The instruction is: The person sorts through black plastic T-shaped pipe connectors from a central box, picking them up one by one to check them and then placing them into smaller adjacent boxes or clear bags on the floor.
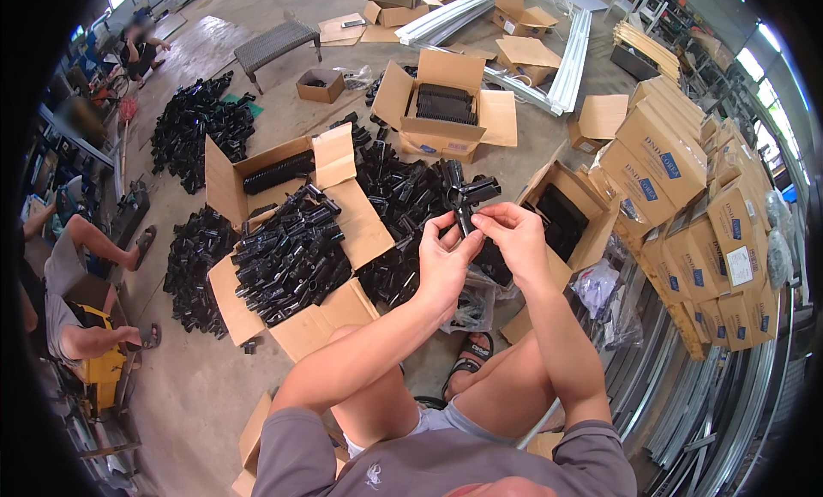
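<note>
Both my hands are raised in front of me, closed on one black tubular joint piece (pixel 471 191) with short branching sockets. My left hand (pixel 446 264) grips its lower end from the left. My right hand (pixel 517 236) pinches the same part from the right, fingertips close to the left ones. Whether a smaller bit sits between the fingers is hidden. Beyond my hands spreads a pile of similar black pieces (pixel 390 180). An open cardboard box heaped with black pieces (pixel 291 253) stands to the left, and another box (pixel 597 227) holding black parts is just right of my hands.
Farther off stands an open box (pixel 450 64) with neatly stacked black parts. More black piles (pixel 201 128) lie left. Stacked cartons (pixel 660 158) and long metal profiles (pixel 686 411) line the right side. A woven bench (pixel 276 47) stands behind. Other people (pixel 94 325) sit at the left.
</note>
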`<move>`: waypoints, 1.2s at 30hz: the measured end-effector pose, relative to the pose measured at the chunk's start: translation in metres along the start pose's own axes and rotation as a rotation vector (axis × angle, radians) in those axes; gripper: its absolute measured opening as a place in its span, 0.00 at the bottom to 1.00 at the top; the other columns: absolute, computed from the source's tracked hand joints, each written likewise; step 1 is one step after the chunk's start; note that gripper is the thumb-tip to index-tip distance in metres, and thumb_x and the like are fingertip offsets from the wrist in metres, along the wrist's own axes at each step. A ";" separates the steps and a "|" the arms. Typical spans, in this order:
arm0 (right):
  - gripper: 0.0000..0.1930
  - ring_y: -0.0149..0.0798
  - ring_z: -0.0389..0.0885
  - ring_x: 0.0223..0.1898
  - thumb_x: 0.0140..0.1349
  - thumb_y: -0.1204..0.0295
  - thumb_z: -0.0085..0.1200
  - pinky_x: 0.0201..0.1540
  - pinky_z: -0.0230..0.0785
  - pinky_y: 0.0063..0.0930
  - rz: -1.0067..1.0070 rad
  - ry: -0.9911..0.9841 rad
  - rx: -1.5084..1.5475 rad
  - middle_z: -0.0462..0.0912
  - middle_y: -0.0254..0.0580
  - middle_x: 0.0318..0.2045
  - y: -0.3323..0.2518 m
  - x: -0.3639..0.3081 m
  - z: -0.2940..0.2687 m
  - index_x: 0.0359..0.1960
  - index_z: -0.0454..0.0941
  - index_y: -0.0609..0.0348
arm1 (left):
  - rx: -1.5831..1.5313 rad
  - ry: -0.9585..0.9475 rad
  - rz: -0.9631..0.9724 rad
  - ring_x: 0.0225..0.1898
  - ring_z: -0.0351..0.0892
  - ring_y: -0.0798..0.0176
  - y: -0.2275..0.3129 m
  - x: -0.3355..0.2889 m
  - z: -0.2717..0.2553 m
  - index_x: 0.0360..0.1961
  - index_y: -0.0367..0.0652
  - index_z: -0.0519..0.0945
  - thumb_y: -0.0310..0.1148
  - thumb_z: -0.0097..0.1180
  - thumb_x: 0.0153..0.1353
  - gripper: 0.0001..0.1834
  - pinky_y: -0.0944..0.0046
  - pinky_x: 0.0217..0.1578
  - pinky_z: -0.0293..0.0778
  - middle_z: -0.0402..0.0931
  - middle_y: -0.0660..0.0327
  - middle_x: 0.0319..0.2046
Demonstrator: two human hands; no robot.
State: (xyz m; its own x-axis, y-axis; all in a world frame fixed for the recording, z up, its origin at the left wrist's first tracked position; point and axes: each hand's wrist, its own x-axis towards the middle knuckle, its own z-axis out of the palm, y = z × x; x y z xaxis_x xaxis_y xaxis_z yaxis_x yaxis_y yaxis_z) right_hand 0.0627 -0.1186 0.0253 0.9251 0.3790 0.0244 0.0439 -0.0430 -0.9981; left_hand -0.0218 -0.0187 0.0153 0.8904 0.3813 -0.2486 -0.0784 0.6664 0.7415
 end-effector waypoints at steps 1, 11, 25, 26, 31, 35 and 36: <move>0.09 0.27 0.82 0.32 0.56 0.77 0.67 0.37 0.73 0.21 0.039 -0.029 0.047 0.86 0.40 0.30 -0.005 0.002 0.000 0.36 0.83 0.68 | 0.000 0.002 0.002 0.50 0.79 0.66 -0.001 0.000 -0.001 0.57 0.36 0.63 0.21 0.58 0.64 0.23 0.66 0.53 0.77 0.78 0.56 0.50; 0.10 0.26 0.82 0.33 0.56 0.78 0.67 0.39 0.73 0.21 0.113 -0.070 0.033 0.86 0.40 0.33 -0.006 0.006 -0.011 0.38 0.83 0.69 | 0.067 -0.009 0.104 0.45 0.78 0.70 -0.005 0.003 0.003 0.57 0.35 0.63 0.18 0.58 0.62 0.24 0.70 0.46 0.76 0.78 0.55 0.50; 0.10 0.26 0.82 0.38 0.59 0.77 0.65 0.43 0.73 0.22 0.031 -0.009 0.145 0.87 0.38 0.35 0.009 -0.001 -0.002 0.41 0.83 0.67 | 0.075 0.008 0.088 0.47 0.78 0.68 -0.005 0.006 0.002 0.57 0.38 0.62 0.19 0.58 0.62 0.25 0.68 0.49 0.76 0.78 0.55 0.51; 0.10 0.26 0.82 0.37 0.60 0.77 0.64 0.43 0.73 0.22 0.009 0.003 0.136 0.87 0.38 0.35 0.011 -0.001 -0.001 0.42 0.83 0.68 | 0.094 0.000 0.101 0.48 0.78 0.68 -0.006 0.006 0.001 0.57 0.38 0.62 0.19 0.58 0.62 0.25 0.68 0.50 0.76 0.78 0.55 0.51; 0.09 0.25 0.81 0.36 0.61 0.75 0.64 0.41 0.72 0.21 -0.049 0.017 0.085 0.86 0.37 0.34 0.017 0.002 -0.006 0.41 0.83 0.67 | 0.121 -0.018 0.110 0.50 0.77 0.68 -0.008 0.005 0.008 0.57 0.36 0.61 0.18 0.56 0.63 0.24 0.68 0.51 0.75 0.77 0.54 0.52; 0.09 0.25 0.80 0.35 0.61 0.73 0.64 0.39 0.71 0.21 -0.023 0.052 0.070 0.86 0.37 0.32 0.013 0.002 -0.007 0.39 0.83 0.67 | 0.107 -0.018 0.124 0.49 0.77 0.68 -0.013 0.008 0.010 0.57 0.38 0.61 0.18 0.57 0.62 0.25 0.67 0.50 0.75 0.77 0.55 0.52; 0.09 0.25 0.80 0.35 0.61 0.73 0.64 0.39 0.71 0.21 -0.022 0.048 0.070 0.86 0.37 0.32 0.013 0.003 -0.006 0.39 0.83 0.67 | 0.106 -0.015 0.126 0.49 0.77 0.68 -0.015 0.009 0.009 0.57 0.38 0.61 0.18 0.57 0.62 0.25 0.67 0.50 0.75 0.77 0.55 0.52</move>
State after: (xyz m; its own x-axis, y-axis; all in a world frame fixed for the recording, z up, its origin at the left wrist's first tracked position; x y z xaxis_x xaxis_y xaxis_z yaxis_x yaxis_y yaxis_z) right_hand 0.0680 -0.1242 0.0128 0.9412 0.3344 0.0478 0.0400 0.0300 -0.9987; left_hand -0.0083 -0.0307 0.0072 0.8830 0.4478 -0.1407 -0.1432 0.5424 0.8278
